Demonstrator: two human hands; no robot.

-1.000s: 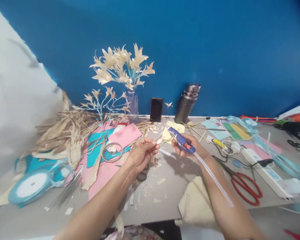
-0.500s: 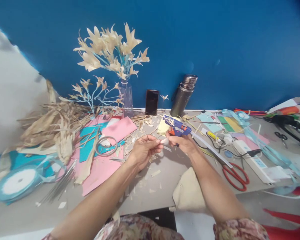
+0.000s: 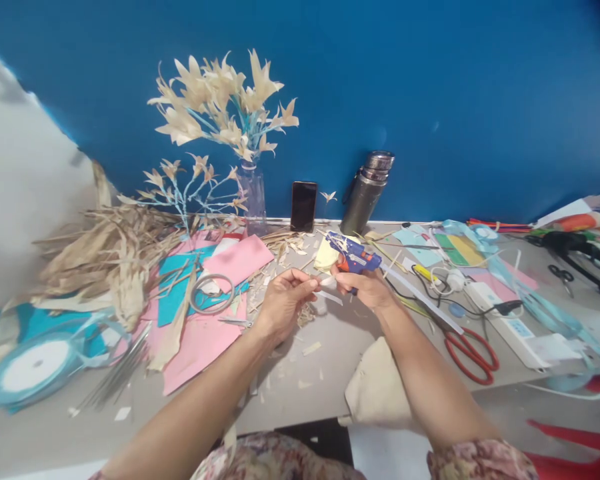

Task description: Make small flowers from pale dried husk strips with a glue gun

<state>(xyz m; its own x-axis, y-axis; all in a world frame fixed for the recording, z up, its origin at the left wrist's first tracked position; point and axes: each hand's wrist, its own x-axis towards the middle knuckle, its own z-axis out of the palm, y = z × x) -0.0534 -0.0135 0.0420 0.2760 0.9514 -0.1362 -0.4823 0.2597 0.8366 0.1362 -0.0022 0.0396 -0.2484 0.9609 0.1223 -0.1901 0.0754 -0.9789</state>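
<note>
My left hand is closed in a pinch, thumb against fingers, at the left end of a small whitish piece. The other end of that piece sits between the thumb and curled fingers of my right hand. Its exact kind is too small to make out. Just beyond the right fingers is a blue glue gun with an orange trigger; part of its handle is hidden, and I cannot tell whether the hand touches it. A pale narrow strip shows below the fingertips.
Pale husk flowers stand in a clear vase. Dried husks, pink paper, a tape roll and ribbon spool lie left. A phone and flask stand behind; red-handled scissors and power strip lie right.
My left fingertips have shifted very slightly left, showing a bit more of the pale strip. Both hands keep their pinch, and the glue gun has not moved.
</note>
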